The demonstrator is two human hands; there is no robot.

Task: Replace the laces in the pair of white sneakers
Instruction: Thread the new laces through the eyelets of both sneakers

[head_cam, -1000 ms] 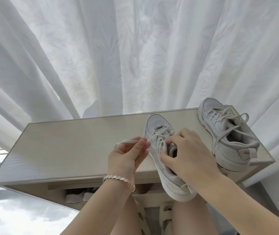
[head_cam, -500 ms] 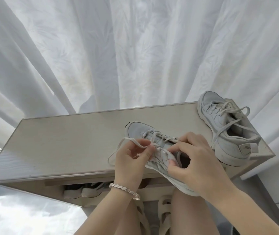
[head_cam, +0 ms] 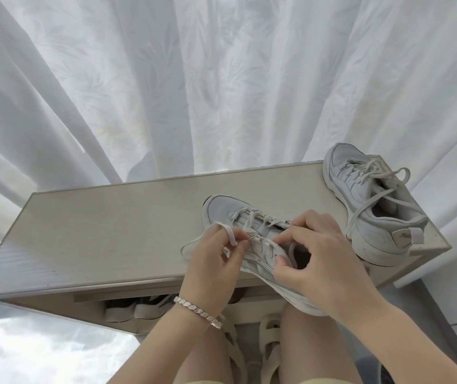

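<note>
Mid-job on near sneaker (head_cam: pixel 223 210), centre-right of frame, tipped on its side over front edge of cabinet top (head_cam: pixel 111 231). Laced across lower eyelets, loose at top. Left hand (head_cam: pixel 210 264) pinching lace (head_cam: pixel 228 232) near its end, loop trailing left. Right hand (head_cam: pixel 324 259) gripping collar by upper eyelets. Can't tell whether old lace coming out or new one going in. Second sneaker (head_cam: pixel 360 189), right edge, laced, untied, not in hand. Judging well under half done.

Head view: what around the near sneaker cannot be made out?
In head view:
- Heel of near sneaker: covered by the right hand.
- End of the lace: lost among the left hand's fingers.
- Stored shoes under the cabinet: half hidden by its top.
- Heel mark on far sneaker: too small.
</note>
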